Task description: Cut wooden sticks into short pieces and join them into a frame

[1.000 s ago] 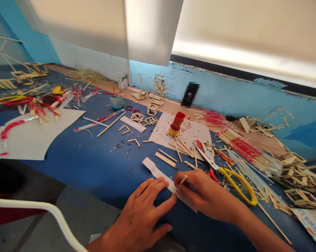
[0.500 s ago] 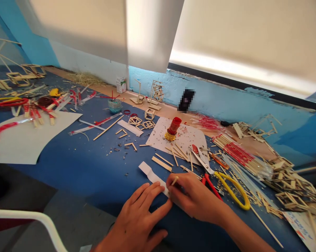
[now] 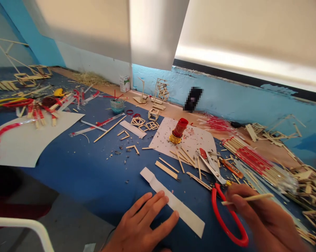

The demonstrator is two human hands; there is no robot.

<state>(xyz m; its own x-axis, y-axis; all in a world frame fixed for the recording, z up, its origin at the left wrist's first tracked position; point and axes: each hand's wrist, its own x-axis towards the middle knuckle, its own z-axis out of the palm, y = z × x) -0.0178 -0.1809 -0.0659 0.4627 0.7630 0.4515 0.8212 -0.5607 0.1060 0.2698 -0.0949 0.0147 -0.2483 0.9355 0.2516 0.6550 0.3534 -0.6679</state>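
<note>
My left hand (image 3: 144,224) lies flat with fingers spread, its fingertips pressing on a white paper strip (image 3: 184,210) on the blue table. My right hand (image 3: 260,213) is closed, pinching a thin wooden stick (image 3: 260,197) between thumb and fingers. That hand is over the handles of a pair of scissors; the red handle (image 3: 230,224) shows beside it, and the yellow handle is mostly hidden behind the fingers. The metal scissor blades (image 3: 213,168) point away to the upper left. Whether the fingers also grip the yellow handle I cannot tell. A few short sticks (image 3: 166,169) lie beyond the strip.
A red bottle on a gold base (image 3: 180,127) stands on a littered white sheet (image 3: 160,133). An orange cutter (image 3: 231,168) and bundled red-marked sticks (image 3: 252,157) lie right. Behind are a glass jar (image 3: 117,106) and stick frames (image 3: 138,121). A white sheet (image 3: 24,147) lies left.
My right hand has left the paper strip and moved right with the stick, onto the scissors' handles. The red handle now shows fully. My left hand stays on the strip.
</note>
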